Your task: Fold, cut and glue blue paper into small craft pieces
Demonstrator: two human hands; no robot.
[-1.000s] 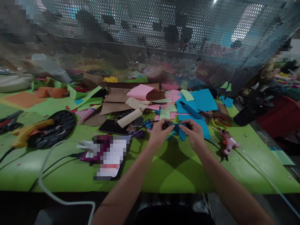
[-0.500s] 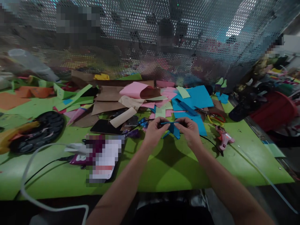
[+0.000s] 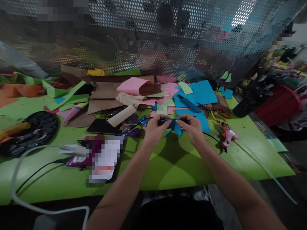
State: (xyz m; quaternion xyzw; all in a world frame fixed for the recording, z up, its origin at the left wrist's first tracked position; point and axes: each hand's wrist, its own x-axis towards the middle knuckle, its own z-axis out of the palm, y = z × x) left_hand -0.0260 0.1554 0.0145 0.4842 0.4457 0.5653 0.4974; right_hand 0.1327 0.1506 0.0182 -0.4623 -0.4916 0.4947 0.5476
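Between my hands is a small cut piece of blue felt-like sheet, with pointed flaps hanging down. My left hand pinches its left edge between thumb and fingers. On the other side, my right hand grips the right edge the same way. Both hands are held just over the green tabletop. Larger blue sheets lie right behind them, with scissors to the right. A pink glue gun rests on the table beyond my right wrist.
Brown sheets, a pink sheet and green scraps cover the back. At left are a black compartment tray, a dark phone and a power strip with cables. A perforated metal screen stands behind; a red bucket is at right.
The view has shifted slightly, so the table's things appear a little further left and higher. Both hands keep their pinch on the blue piece, which is tilted a little differently.
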